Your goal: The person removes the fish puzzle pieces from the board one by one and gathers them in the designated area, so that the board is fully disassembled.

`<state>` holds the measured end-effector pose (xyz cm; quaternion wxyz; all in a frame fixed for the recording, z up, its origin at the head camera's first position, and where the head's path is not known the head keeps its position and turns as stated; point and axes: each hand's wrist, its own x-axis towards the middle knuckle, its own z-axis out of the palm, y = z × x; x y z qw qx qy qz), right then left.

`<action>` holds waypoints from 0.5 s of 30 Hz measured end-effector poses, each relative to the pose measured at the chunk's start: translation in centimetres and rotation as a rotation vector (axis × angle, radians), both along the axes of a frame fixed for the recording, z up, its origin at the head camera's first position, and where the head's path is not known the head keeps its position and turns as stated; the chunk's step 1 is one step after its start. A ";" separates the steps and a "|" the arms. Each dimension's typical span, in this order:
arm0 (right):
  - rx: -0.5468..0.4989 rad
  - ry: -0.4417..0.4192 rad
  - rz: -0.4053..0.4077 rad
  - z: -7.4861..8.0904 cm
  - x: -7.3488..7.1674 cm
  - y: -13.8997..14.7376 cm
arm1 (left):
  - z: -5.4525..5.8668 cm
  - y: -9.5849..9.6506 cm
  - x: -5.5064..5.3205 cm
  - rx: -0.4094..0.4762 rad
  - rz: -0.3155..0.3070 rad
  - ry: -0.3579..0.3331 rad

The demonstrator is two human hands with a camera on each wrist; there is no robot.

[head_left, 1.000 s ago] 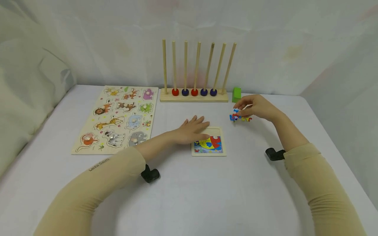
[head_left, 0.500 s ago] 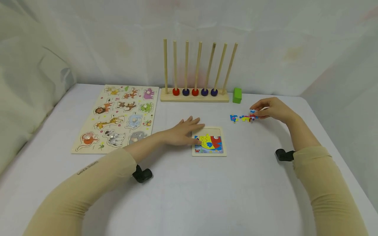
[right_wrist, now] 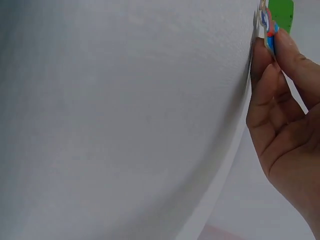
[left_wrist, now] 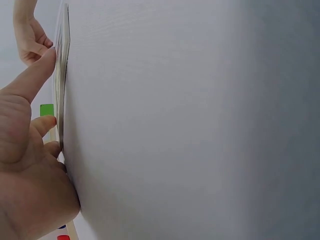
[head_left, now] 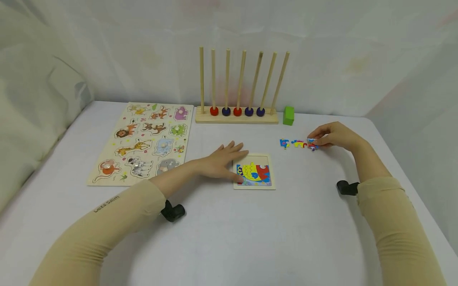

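My left hand [head_left: 218, 162] lies with spread, straight fingers at the left side of a small wooden jigsaw tray [head_left: 255, 188]. Its thumb rests on the tray's lower left, over the yellow and red fish picture; bare wood shows along the tray's top. To the right, my right hand [head_left: 336, 137] pinches a red and blue jigsaw piece [head_left: 312, 144] between thumb and fingers, at the table surface. In the right wrist view that piece [right_wrist: 270, 41] stands edge-on at the fingertips. Two loose pieces lie just left of it, a blue one [head_left: 284, 143] and a yellow one [head_left: 298, 143].
An animal peg puzzle board [head_left: 119, 155] lies at the left. Along the back stand a wooden rack [head_left: 236, 118] with upright rods and red and blue beads, and a green block [head_left: 288, 115]. White cloth walls rise behind and beside the table.
My right hand has carried its jigsaw piece rightward and lowered it beside the two loose ones. My left hand has shifted slightly left, its thumb sliding down to the tray's lower left.
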<state>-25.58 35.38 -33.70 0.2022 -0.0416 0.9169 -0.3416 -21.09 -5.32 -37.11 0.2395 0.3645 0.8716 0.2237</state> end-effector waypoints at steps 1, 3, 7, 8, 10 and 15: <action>0.004 0.001 0.000 -0.1 -0.1 0.0 | 0.0 0.0 0.0 -0.001 -0.001 0.003; 0.013 0.002 -0.002 -0.2 -0.2 0.0 | -0.1 0.0 0.0 -0.002 -0.004 0.007; 0.034 0.004 -0.008 -0.4 -0.5 0.0 | -0.1 -0.1 0.0 -0.009 -0.012 0.015; 0.039 0.005 -0.009 -0.5 -0.5 0.0 | 0.0 0.0 0.0 -0.010 -0.013 0.017; 0.050 0.007 -0.010 -0.5 -0.6 0.0 | 0.1 0.0 0.1 -0.012 -0.014 0.019; 0.062 0.013 -0.006 -0.7 -0.7 0.0 | 0.1 0.0 0.1 -0.019 -0.009 0.017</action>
